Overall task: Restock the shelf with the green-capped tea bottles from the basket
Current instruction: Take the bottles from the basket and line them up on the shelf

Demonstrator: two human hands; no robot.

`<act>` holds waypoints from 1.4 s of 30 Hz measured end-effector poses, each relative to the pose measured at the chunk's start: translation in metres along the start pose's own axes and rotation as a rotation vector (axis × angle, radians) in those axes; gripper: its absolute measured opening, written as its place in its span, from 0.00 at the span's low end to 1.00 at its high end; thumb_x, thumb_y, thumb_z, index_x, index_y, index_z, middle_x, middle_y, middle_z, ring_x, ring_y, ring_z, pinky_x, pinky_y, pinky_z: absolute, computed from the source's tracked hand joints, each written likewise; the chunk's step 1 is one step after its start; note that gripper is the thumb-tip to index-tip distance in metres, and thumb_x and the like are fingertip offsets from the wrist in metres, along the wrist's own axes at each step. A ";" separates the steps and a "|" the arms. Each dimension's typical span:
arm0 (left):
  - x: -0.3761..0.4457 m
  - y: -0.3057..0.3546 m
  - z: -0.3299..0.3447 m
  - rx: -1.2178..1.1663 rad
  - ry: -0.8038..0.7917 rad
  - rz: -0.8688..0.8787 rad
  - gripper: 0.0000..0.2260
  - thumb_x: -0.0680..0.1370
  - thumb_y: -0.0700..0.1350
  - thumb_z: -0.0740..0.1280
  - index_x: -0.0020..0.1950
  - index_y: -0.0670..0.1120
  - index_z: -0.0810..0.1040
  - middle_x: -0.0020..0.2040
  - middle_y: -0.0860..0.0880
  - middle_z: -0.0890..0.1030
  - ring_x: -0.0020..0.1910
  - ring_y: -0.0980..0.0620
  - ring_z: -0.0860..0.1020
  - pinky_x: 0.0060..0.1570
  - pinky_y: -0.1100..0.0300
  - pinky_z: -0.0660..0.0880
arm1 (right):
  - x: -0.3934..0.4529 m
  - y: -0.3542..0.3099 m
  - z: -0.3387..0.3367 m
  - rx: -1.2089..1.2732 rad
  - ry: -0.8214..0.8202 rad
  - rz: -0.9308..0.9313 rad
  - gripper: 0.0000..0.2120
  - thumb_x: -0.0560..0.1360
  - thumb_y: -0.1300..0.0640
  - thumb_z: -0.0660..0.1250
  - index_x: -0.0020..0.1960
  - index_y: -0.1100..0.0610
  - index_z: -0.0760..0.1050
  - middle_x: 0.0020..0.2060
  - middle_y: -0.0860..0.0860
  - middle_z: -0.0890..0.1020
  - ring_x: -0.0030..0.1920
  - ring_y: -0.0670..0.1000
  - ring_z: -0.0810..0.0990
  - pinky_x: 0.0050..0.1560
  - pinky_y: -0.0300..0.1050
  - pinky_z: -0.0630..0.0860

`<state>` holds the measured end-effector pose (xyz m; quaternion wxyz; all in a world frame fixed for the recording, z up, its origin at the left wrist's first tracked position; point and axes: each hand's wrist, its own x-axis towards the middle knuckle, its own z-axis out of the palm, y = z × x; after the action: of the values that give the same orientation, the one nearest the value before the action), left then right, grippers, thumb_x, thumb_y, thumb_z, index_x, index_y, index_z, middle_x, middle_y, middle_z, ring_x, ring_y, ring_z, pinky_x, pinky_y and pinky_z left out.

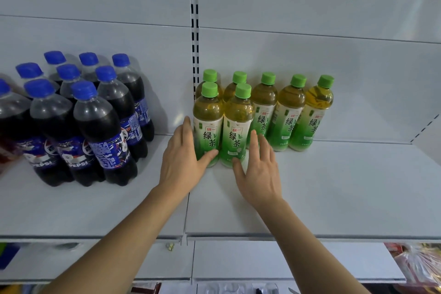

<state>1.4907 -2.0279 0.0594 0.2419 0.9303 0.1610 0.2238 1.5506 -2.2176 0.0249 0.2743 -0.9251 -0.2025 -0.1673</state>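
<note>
At frame centre, two front tea bottles are flanked by the left hand and right hand, fingers spread straight.

You get bright, even, cool light from above; soft shadows fall left of the cola bottles onto the back panel. Glare dots their shoulders. Wide-angle bending curves the shelf edges; corners blur slightly.
</note>
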 end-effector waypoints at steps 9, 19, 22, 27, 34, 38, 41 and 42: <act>-0.041 0.002 -0.002 0.237 -0.009 0.043 0.42 0.82 0.72 0.44 0.87 0.45 0.53 0.86 0.40 0.59 0.85 0.39 0.57 0.81 0.36 0.59 | -0.033 0.003 -0.022 -0.264 0.020 -0.013 0.37 0.86 0.36 0.54 0.86 0.58 0.62 0.85 0.62 0.64 0.87 0.65 0.57 0.84 0.66 0.61; -0.107 0.062 0.000 0.006 -0.125 0.355 0.34 0.86 0.66 0.49 0.87 0.47 0.57 0.87 0.44 0.57 0.86 0.43 0.56 0.83 0.41 0.59 | -0.126 0.010 -0.084 -0.410 0.115 0.161 0.34 0.86 0.37 0.54 0.84 0.58 0.67 0.85 0.62 0.64 0.87 0.65 0.55 0.84 0.68 0.58; -0.126 0.092 0.020 -0.080 -0.147 0.508 0.32 0.87 0.63 0.52 0.85 0.44 0.63 0.85 0.42 0.63 0.84 0.41 0.62 0.81 0.41 0.64 | -0.164 0.025 -0.105 -0.439 0.111 0.274 0.35 0.87 0.36 0.51 0.86 0.56 0.64 0.87 0.61 0.61 0.88 0.63 0.53 0.85 0.67 0.56; -0.162 0.156 0.061 -0.142 -0.279 0.665 0.33 0.87 0.64 0.50 0.84 0.43 0.66 0.83 0.39 0.66 0.82 0.38 0.66 0.76 0.38 0.69 | -0.224 0.079 -0.153 -0.561 0.109 0.445 0.35 0.88 0.35 0.50 0.87 0.55 0.62 0.87 0.59 0.60 0.88 0.62 0.51 0.87 0.65 0.51; -0.230 0.256 0.137 -0.153 -0.503 0.850 0.36 0.85 0.69 0.43 0.87 0.50 0.57 0.87 0.45 0.58 0.86 0.43 0.57 0.83 0.43 0.61 | -0.311 0.174 -0.209 -0.586 0.169 0.690 0.35 0.86 0.36 0.52 0.85 0.56 0.66 0.85 0.62 0.64 0.87 0.65 0.57 0.84 0.69 0.59; -0.276 0.302 0.188 -0.142 -0.642 0.930 0.35 0.85 0.67 0.46 0.87 0.51 0.56 0.87 0.45 0.57 0.86 0.43 0.56 0.83 0.47 0.53 | -0.362 0.231 -0.229 -0.577 0.153 0.811 0.33 0.86 0.37 0.55 0.86 0.53 0.62 0.84 0.62 0.65 0.86 0.65 0.59 0.83 0.69 0.60; -0.307 0.321 0.221 -0.126 -0.761 0.959 0.33 0.85 0.63 0.51 0.87 0.49 0.57 0.87 0.44 0.59 0.86 0.44 0.56 0.84 0.43 0.55 | -0.401 0.261 -0.232 -0.585 0.051 0.924 0.37 0.85 0.35 0.50 0.86 0.55 0.64 0.85 0.62 0.63 0.87 0.64 0.57 0.85 0.67 0.58; -0.317 0.325 0.230 -0.114 -0.799 0.969 0.33 0.85 0.63 0.51 0.87 0.49 0.57 0.87 0.44 0.59 0.86 0.44 0.56 0.84 0.43 0.55 | -0.414 0.269 -0.230 -0.584 0.014 0.951 0.37 0.85 0.34 0.49 0.87 0.55 0.63 0.86 0.61 0.62 0.87 0.63 0.55 0.85 0.66 0.57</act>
<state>1.3983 -2.5144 -0.0581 0.2036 0.8950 -0.3938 -0.0488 1.2736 -2.6735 -0.0849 0.0530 -0.9510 0.2937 -0.0805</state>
